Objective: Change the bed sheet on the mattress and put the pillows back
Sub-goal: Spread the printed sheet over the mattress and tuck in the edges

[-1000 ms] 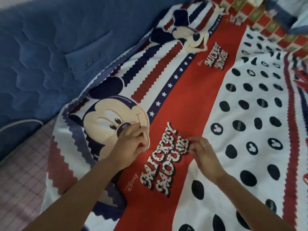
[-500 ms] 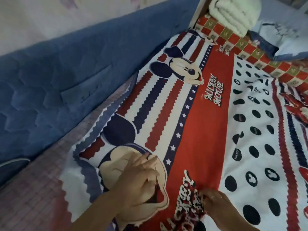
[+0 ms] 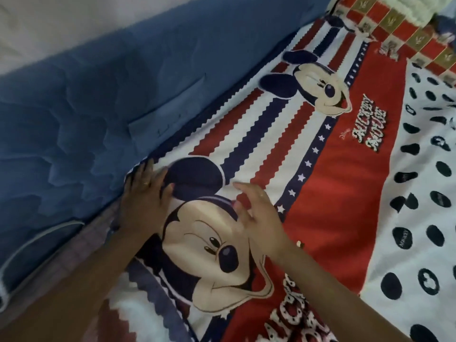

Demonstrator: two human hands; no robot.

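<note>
A cartoon-mouse bed sheet (image 3: pixel 320 193) with red, white and navy stripes, a red band and black dots lies spread across the bed. My left hand (image 3: pixel 144 203) lies flat, fingers straight, and presses the sheet's left edge where it meets a blue quilted padded surface (image 3: pixel 86 107). My right hand (image 3: pixel 261 215) is over the big mouse face with its fingers spread and relaxed; it holds nothing. No pillow can be made out.
The blue quilted surface rises along the whole left side, with a pale wall (image 3: pixel 49 25) above it. A pink checked layer (image 3: pixel 81 245) shows under the sheet's edge at lower left. A red-and-gold checked cloth (image 3: pixel 394 23) and a white fluffy blanket (image 3: pixel 414 8) lie at the far end.
Both hands let go of the pinched sheet near the lettering. My left hand moved to the left edge and flattened there; my right hand opened. The sheet's edge now reaches the blue surface.
</note>
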